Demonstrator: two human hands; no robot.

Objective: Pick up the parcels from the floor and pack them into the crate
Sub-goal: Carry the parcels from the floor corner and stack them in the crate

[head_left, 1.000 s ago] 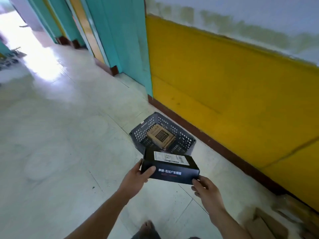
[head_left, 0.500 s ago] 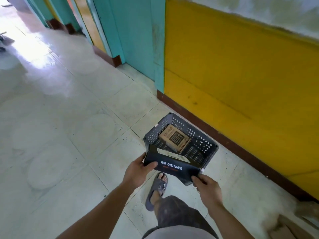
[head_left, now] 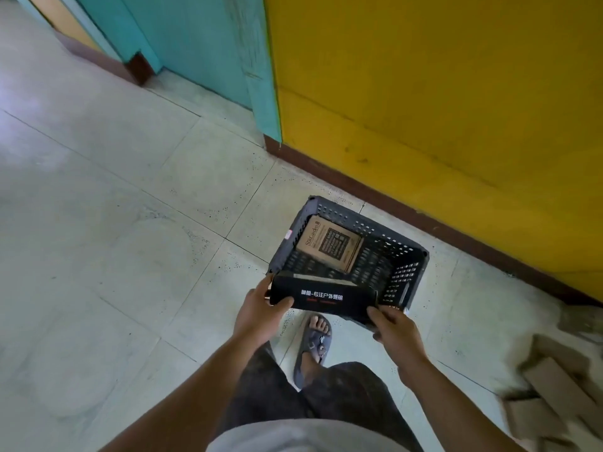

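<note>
Now both hands (head_left: pixel 259 316) on black parcel (head_left: pixel 321 296) over crate (head_left: pixel 409 270).

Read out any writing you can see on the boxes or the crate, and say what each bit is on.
"StilGarden", roughly, as the letters are soft: brown carton in the crate.
"专注户外照明", after two blurred characters: side of the black box.
Too small to read: the carton's dark print block, the box's red line, the crate's sticker.

Yellow wall (head_left: pixel 440 93), teal door (head_left: pixel 202 47), pale tiled floor (head_left: pixel 114 207)
</note>
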